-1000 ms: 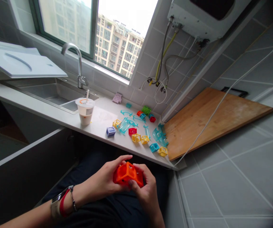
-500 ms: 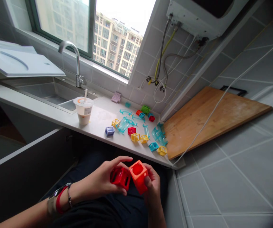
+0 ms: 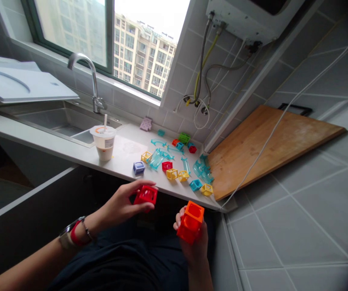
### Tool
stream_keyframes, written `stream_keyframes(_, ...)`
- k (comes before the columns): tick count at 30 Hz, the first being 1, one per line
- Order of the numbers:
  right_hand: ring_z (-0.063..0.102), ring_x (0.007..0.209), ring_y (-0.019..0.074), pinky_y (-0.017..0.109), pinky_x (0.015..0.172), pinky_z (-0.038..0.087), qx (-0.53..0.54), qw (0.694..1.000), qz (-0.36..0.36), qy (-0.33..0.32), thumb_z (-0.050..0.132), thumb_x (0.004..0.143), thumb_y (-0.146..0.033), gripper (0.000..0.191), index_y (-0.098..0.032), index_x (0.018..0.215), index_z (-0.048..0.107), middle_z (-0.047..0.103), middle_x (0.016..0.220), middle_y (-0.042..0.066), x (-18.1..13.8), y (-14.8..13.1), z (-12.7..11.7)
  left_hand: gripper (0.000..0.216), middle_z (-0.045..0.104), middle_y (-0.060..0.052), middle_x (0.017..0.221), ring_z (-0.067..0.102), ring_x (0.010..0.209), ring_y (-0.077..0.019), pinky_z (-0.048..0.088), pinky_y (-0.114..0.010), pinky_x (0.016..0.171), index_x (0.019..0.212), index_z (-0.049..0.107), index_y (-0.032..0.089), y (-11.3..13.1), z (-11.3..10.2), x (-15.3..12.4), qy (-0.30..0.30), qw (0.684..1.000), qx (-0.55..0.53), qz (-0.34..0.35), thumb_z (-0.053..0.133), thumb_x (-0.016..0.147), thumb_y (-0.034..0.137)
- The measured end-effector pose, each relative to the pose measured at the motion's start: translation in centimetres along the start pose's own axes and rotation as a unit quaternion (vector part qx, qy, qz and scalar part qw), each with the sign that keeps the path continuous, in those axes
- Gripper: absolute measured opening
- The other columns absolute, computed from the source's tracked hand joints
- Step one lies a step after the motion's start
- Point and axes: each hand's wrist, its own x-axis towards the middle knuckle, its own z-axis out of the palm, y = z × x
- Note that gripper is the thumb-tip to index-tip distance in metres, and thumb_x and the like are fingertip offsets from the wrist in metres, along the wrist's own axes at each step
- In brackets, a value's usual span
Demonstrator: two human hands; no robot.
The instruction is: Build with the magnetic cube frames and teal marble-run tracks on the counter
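My left hand (image 3: 119,204) is closed on a red open-frame cube (image 3: 146,195), held just below the front edge of the white counter (image 3: 70,149). My right hand (image 3: 193,242) grips an orange cube piece (image 3: 191,222), lower and to the right, over my dark lap. The two cubes are apart. On the counter beyond lie several small coloured cubes, among them a blue one (image 3: 139,167), a red one (image 3: 167,165) and yellow ones (image 3: 172,174), mixed with clear teal track pieces (image 3: 202,171).
A lidded drink cup with a straw (image 3: 102,142) stands near the counter's front edge. The sink (image 3: 52,121) and tap (image 3: 93,81) are at left. A wooden board (image 3: 267,141) leans at the right, with a white cable (image 3: 261,151) running across it.
The red and orange cubes, held together a second ago, have come apart. My left hand has carried the red cube up toward the counter; my right hand keeps the orange one, now lower right.
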Motion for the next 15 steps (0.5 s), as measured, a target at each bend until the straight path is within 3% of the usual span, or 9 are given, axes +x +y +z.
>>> stream_keyframes(4,0.056,0.069,0.0199,0.034,0.064,0.050,0.047,0.998,0.023,0.028,0.057,0.090,-0.065,0.046,-0.023,0.101,0.073,0.066,0.089,0.007,0.0,-0.2,0.4,0.056,0.078,-0.010,0.103,0.073,0.091,-0.0265,0.060,-0.035,0.082,0.114,0.073,0.017,-4.3,-5.1,5.8,0.169,0.979,0.087,-0.069,0.080,0.077,0.059)
stream_keyframes(7,0.057,0.068,0.0194,0.034,0.063,0.049,0.073,0.996,0.037,0.027,0.057,0.090,-0.064,0.047,-0.021,0.101,0.074,0.067,0.088,0.007,-0.2,0.1,0.6,0.064,0.076,-0.014,0.100,0.074,0.086,-0.0276,0.061,-0.036,0.071,0.114,0.069,0.012,-7.2,-8.2,9.5,0.196,0.969,0.111,-0.100,0.071,0.079,0.066)
stream_keyframes(9,0.057,0.068,0.0196,0.034,0.064,0.050,0.090,0.995,0.044,0.025,0.057,0.091,-0.063,0.047,-0.021,0.100,0.074,0.068,0.088,0.008,-0.3,0.4,0.8,0.066,0.075,-0.015,0.106,0.073,0.088,-0.0279,0.061,-0.037,0.072,0.115,0.068,0.011,-8.5,-9.3,11.2,0.209,0.962,0.143,-0.103,0.074,0.075,0.063)
stream_keyframes(15,0.061,0.070,0.0194,0.033,0.065,0.051,0.163,0.983,0.074,0.031,0.064,0.089,-0.061,0.047,-0.016,0.099,0.076,0.070,0.087,0.009,-0.3,1.2,1.4,0.059,0.075,-0.017,0.111,0.073,0.099,-0.0303,0.058,-0.040,0.086,0.118,0.066,0.012,-10.6,-10.4,14.4,0.201,0.943,0.242,-0.110,0.073,0.077,0.053)
